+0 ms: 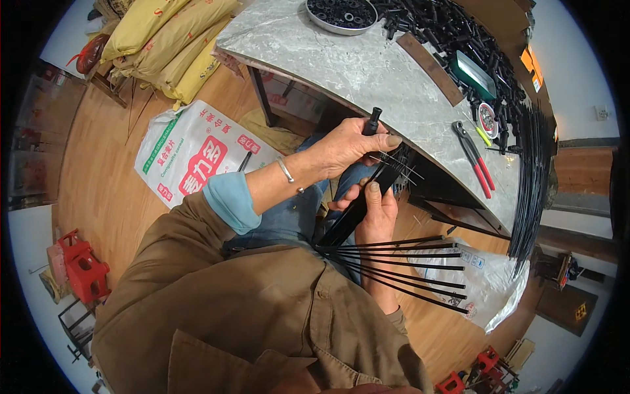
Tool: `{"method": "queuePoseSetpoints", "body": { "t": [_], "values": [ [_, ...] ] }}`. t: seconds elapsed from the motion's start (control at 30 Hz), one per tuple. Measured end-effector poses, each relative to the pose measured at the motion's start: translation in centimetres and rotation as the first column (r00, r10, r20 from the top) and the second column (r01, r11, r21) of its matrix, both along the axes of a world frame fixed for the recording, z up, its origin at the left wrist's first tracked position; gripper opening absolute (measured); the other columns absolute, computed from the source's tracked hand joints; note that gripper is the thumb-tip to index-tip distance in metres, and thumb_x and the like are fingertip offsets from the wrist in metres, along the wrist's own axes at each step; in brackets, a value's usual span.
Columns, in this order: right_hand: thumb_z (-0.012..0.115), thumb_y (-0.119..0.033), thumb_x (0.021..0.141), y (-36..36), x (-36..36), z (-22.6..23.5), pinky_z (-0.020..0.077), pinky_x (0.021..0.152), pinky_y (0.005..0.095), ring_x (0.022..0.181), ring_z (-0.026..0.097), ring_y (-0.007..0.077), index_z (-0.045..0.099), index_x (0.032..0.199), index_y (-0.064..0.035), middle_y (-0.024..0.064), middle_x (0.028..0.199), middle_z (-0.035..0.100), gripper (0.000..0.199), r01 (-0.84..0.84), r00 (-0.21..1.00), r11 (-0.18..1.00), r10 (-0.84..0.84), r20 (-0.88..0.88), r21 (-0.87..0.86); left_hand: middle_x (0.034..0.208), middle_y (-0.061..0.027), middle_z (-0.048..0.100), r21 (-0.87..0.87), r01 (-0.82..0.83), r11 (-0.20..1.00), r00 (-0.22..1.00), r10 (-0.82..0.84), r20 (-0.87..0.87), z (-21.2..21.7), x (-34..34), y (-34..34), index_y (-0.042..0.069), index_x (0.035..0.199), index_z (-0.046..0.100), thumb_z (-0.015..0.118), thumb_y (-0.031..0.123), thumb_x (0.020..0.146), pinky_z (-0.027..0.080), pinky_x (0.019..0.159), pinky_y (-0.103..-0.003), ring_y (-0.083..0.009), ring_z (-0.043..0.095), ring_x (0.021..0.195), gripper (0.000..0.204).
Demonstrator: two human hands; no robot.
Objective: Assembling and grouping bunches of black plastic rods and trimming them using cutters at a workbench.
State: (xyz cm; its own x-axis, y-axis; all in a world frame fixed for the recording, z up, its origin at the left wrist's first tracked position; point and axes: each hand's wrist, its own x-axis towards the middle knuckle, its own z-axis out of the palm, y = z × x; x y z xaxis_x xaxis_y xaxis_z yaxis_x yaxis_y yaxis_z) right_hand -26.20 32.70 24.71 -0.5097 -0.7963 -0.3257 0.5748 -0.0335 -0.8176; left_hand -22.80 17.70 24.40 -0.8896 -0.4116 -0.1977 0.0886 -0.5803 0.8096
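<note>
Left hand [348, 146] is gripping the black hub [373, 122] at twelve o'clock. Right hand [378, 211] is clenching the black rods [400, 259], fanning toward four o'clock.

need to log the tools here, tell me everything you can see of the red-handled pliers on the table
The red-handled pliers lie flat on the grey marbled table, near its curved front edge, to the right of both hands. Two long red grips point toward the person; the dark metal head and jaws point away, and look shut or nearly so. No hand touches them. A small yellow-green tool lies just beside them.
</note>
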Motion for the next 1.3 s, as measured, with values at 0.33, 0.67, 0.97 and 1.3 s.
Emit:
{"method": "queuePoseSetpoints", "body": {
  "t": [0.33, 0.67, 0.97, 1.3],
  "values": [
    [0.049, -0.021, 0.098, 0.09, -0.15, -0.30, 0.0582, 0.063, 0.0366, 0.063, 0.060, 0.0155, 0.049, 0.099, -0.0042, 0.0072, 0.077, 0.057, 0.017, 0.005, 0.999, 0.999, -0.004, 0.040, -0.043, 0.081, 0.0035, 0.053, -0.073, -0.003, 0.997, 0.999, 0.006, 0.042, 0.14, 0.08, -0.03, 0.009, 0.088, 0.058, 0.074, 0.042, 0.080, 0.041, 0.060, -0.022, -0.0061, 0.050, 0.074, 0.038],
    [0.049, -0.021, 0.098, 0.05, -0.31, -0.12, 0.0581, 0.063, 0.0363, 0.062, 0.060, 0.0152, 0.048, 0.099, -0.0045, 0.0069, 0.076, 0.057, 0.016, 0.012, 0.999, 1.000, -0.011, 0.048, -0.022, 0.079, 0.0017, 0.054, -0.091, -0.026, 0.996, 0.999, 0.029, 0.030, 0.19, -0.18, -0.15, 0.007, 0.087, 0.059, 0.073, 0.036, 0.082, 0.043, 0.059, -0.022, -0.0073, 0.052, 0.071, 0.033],
    [0.048, -0.024, 0.098, -0.05, -0.38, -0.07, 0.0565, 0.061, 0.0371, 0.063, 0.060, 0.0164, 0.050, 0.098, -0.0063, 0.0052, 0.074, 0.057, 0.018, 0.002, 1.000, 1.000, -0.002, 0.017, -0.008, 0.078, 0.0008, 0.054, -0.062, -0.019, 0.998, 0.999, 0.021, 0.027, 0.46, -0.40, -0.19, 0.008, 0.088, 0.055, 0.075, 0.036, 0.080, 0.043, 0.057, -0.023, -0.0089, 0.053, 0.067, 0.035],
    [0.050, -0.023, 0.098, -0.09, -0.50, 0.06, 0.0577, 0.063, 0.0350, 0.063, 0.059, 0.0151, 0.048, 0.098, -0.0051, 0.0067, 0.076, 0.057, 0.018, 0.009, 0.997, 0.999, -0.006, 0.074, -0.033, 0.079, 0.0018, 0.054, -0.021, 0.019, 1.000, 1.000, -0.018, 0.023, 0.52, -0.55, -0.27, 0.009, 0.090, 0.056, 0.075, 0.039, 0.079, 0.041, 0.055, -0.021, -0.0077, 0.052, 0.067, 0.037]
  ]
}}
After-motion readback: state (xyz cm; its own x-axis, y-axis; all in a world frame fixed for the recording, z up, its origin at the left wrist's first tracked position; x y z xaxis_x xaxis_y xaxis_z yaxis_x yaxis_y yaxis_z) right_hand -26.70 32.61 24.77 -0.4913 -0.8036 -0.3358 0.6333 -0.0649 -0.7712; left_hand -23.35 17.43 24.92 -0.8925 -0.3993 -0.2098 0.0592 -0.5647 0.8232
